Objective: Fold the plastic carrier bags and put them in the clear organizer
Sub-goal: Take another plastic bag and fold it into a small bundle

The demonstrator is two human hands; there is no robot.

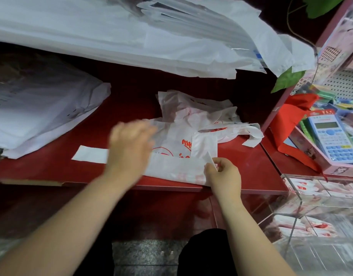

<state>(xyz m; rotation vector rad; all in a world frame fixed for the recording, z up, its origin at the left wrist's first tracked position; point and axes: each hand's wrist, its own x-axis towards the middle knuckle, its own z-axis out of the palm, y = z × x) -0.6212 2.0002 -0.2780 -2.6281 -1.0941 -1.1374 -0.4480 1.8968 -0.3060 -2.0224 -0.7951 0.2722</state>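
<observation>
The right hand [223,176] is pinching the soft, slippery bag [171,170] by its corner, a good place to hold. The left hand [130,148] is spreading open over it.

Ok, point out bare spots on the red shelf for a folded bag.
Bare red shelf lies between the large white plastic stack and the crumpled white carrier bags; also right of the right hand. Centre is crowded.

Glossy dark-red counter [249,162] with dark-red back panel [131,76] behind; speckled grey stone floor [147,255] below. Pink shelving upright [276,110] and white perforated panel [339,84] at right
</observation>
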